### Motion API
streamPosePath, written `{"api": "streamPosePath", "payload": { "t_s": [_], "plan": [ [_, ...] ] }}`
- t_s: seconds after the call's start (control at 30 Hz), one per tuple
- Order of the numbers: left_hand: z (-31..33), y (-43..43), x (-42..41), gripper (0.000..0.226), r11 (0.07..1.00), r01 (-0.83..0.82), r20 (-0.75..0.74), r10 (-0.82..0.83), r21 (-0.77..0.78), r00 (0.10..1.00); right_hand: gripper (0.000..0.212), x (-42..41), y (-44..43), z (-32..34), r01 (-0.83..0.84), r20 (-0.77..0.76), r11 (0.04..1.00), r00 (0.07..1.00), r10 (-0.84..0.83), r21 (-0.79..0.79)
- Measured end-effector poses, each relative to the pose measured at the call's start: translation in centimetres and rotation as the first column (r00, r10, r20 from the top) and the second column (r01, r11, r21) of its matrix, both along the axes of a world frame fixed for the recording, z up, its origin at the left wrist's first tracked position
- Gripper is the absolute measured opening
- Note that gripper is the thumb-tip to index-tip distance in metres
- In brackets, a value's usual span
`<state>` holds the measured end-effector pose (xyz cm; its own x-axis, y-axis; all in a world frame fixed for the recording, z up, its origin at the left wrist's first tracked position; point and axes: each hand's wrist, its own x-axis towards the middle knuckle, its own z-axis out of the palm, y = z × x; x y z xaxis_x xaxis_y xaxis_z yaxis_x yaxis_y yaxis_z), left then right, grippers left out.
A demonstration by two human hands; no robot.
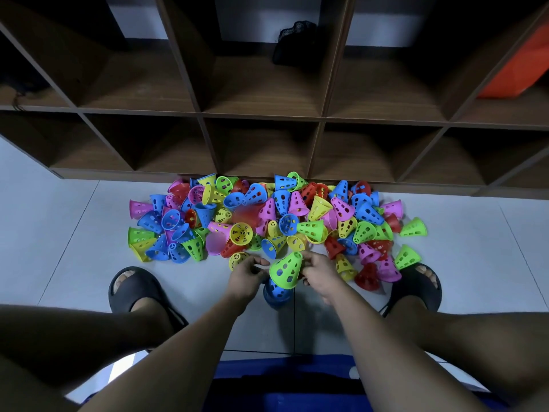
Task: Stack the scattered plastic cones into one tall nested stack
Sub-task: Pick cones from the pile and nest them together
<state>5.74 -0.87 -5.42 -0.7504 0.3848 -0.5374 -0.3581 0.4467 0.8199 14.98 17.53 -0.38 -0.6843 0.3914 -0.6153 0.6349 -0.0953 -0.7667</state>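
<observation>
Right hand [322, 272] grips the green cone [285, 270] just above the blue cone [276, 292]; left hand [248, 272] beside it, loose and empty (lowered off-centre, green may topple blue).

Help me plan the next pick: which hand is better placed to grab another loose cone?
Probably left. The left hand holds nothing and lies beside a loose yellow cone, while the right hand is busy gripping the green cone over the blue cone.

Dark brown wooden cubby shelf [261, 113] on pale grey tiled floor [59, 233]; black mesh bag [294, 43] and orange fabric item [517, 69] in separate upper compartments.
</observation>
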Motion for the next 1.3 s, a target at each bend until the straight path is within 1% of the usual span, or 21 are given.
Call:
{"api": "streamPosePath", "payload": {
  "t_s": [0.13,0.23,0.33,0.43,0.53,0.63,0.7,0.77,0.87,0.9,1.0,1.07,1.17,1.23,1.3],
  "plan": [
    [0.0,-0.1,0.1,0.01,1.0,0.011,0.028,-0.011,-0.005,1.0,0.037,0.7,0.1,0.5,-0.066,-0.002,0.996,0.998,0.066,0.055],
    [-0.7,-0.5,0.3,0.01,0.999,0.023,0.05,-0.021,-0.028,0.999,0.023,1.3,0.0,-0.1,-0.106,0.012,0.991,0.994,0.105,0.079],
    [-1.1,-1.0,0.6,0.01,0.997,0.01,0.051,-0.006,-0.079,0.999,0.013,1.6,-0.1,-0.9,-0.075,0.035,0.994,0.997,0.073,0.083],
    [-1.6,-1.5,0.6,0.012,0.995,0.015,0.085,-0.007,-0.1,0.996,0.012,1.9,-0.3,-1.8,-0.059,0.065,0.996,0.996,0.055,0.07],
    [-2.0,-1.9,0.3,0.018,0.994,0.034,0.119,-0.022,-0.099,0.993,0.009,1.8,-0.2,-2.7,-0.081,0.096,0.996,0.992,0.078,0.028],
    [-2.2,-1.9,0.0,0.017,0.994,0.027,0.142,-0.012,-0.107,0.99,0.008,1.4,0.0,-3.7,-0.086,0.124,0.996,0.989,0.083,0.018],
    [-2.4,-2.0,-0.3,0.013,0.993,-0.008,0.151,0.026,-0.12,0.988,0.01,0.7,0.2,-4.2,-0.04,0.122,0.999,0.992,0.038,0.013],
    [-2.6,-2.2,-0.7,0.01,0.991,-0.052,0.152,0.072,-0.126,0.986,0.014,-0.2,0.7,-4.6,0.04,0.109,0.999,0.993,-0.044,0.033],
    [-3.1,-2.5,-1.6,0.008,0.984,-0.082,0.104,0.099,-0.158,0.99,0.017,-1.7,2.1,-4.5,0.114,0.079,0.978,0.988,-0.129,0.172],
    [-3.3,-2.5,-2.0,0.008,0.977,-0.084,0.055,0.096,-0.195,0.994,0.016,-2.1,2.6,-4.5,0.139,0.064,0.963,0.985,-0.157,0.231],
    [-3.6,-2.6,-3.5,0.012,0.938,-0.075,-0.162,0.02,-0.338,0.987,0.015,-3.0,4.2,-4.9,0.204,0.018,0.883,0.972,-0.233,0.423],
    [-3.7,-2.4,-4.4,0.016,0.922,-0.091,-0.263,-0.013,-0.377,0.965,0.017,-3.5,5.1,-5.2,0.241,0.014,0.832,0.958,-0.286,0.499],
    [-4.0,-2.2,-5.3,0.028,0.89,-0.067,-0.344,-0.104,-0.451,0.933,0.02,-4.1,5.9,-5.8,0.221,0.024,0.849,0.964,-0.265,0.479],
    [-4.3,-2.3,-5.3,0.041,0.851,0.01,-0.329,-0.214,-0.525,0.92,0.027,-4.3,6.1,-6.3,0.202,0.031,0.875,0.97,-0.24,0.441],
    [-4.7,-2.6,-5.3,0.049,0.798,0.091,-0.277,-0.31,-0.595,0.91,0.034,-4.4,6.0,-6.6,0.232,0.044,0.893,0.962,-0.269,0.386]
  ]
}}
